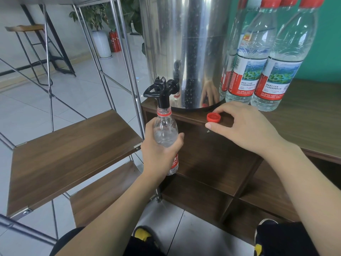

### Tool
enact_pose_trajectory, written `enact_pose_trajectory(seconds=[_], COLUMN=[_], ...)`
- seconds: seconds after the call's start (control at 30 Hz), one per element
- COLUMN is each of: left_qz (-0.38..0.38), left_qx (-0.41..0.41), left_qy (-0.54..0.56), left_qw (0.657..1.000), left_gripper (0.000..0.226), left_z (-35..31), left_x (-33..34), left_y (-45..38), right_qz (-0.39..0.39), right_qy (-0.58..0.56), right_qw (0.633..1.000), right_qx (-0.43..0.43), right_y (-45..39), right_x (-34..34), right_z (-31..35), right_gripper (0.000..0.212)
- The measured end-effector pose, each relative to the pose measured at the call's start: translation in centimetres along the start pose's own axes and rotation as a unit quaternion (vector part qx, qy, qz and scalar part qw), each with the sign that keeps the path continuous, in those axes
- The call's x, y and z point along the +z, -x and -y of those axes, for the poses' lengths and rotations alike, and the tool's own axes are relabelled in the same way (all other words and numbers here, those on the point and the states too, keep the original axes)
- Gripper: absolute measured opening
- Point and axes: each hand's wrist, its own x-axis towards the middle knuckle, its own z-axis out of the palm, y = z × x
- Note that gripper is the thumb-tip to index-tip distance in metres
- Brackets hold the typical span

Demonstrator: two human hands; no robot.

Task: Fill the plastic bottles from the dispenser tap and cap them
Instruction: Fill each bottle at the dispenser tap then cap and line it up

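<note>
Head view, nearest first: left hand point(162, 150) grips the uncapped bottle point(166, 133), mouth up around the black tap point(163, 91) spout. Right hand point(243, 126) pinches the red cap point(213, 117) at the cabinet's point(295, 126) front edge. Keep the neck centred under the spout; capped bottles point(273, 58) crowd behind, open air left.

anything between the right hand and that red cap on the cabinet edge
Nothing visible. The right hand is already at the red plastic screw cap on the brown wooden cabinet top, fingers curled around it.
</note>
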Motion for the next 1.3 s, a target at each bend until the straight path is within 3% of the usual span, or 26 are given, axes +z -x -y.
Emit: enact_pose_trajectory(seconds=[1.3], left_qz=[-0.003], left_qx=[0.003], left_qy=[0.008], left_qw=[1.0], left_gripper=[0.075], left_z=[0.1], left_x=[0.05], left_y=[0.0], right_qz=[-0.001], right_qy=[0.003], right_qw=[1.0], right_qx=[0.0], right_y=[0.0], right_x=[0.01], right_z=[0.02], right_gripper=[0.042])
